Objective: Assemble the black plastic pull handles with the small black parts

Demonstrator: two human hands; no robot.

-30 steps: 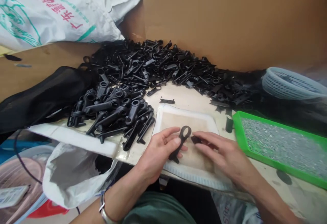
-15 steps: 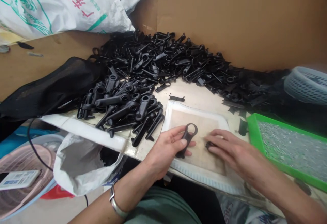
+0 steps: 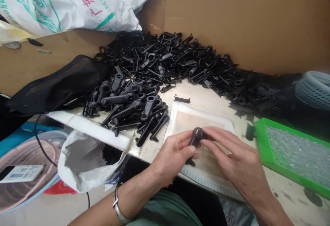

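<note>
My left hand (image 3: 173,155) pinches a black plastic handle (image 3: 194,140) with a ring at its top end, held over a white pad (image 3: 185,119) on the table. My right hand (image 3: 233,160) has its fingertips closed on the ring end of that same handle; whether a small piece is under them I cannot tell. A heap of finished-looking black handles (image 3: 131,107) lies just left of the pad. A larger pile of flat black parts (image 3: 175,59) spreads along the cardboard wall behind.
A green tray (image 3: 260,143) of small metal pieces sits at the right. A pale basket (image 3: 314,88) stands behind it. A black mesh bag (image 3: 59,85) lies at left, a white plastic bag (image 3: 85,160) hangs off the table edge, and a printed sack (image 3: 69,2) is at the back left.
My right hand moved left from the pad, where it had a small black piece, up to the ring end of the handle. The view shifted slightly left.
</note>
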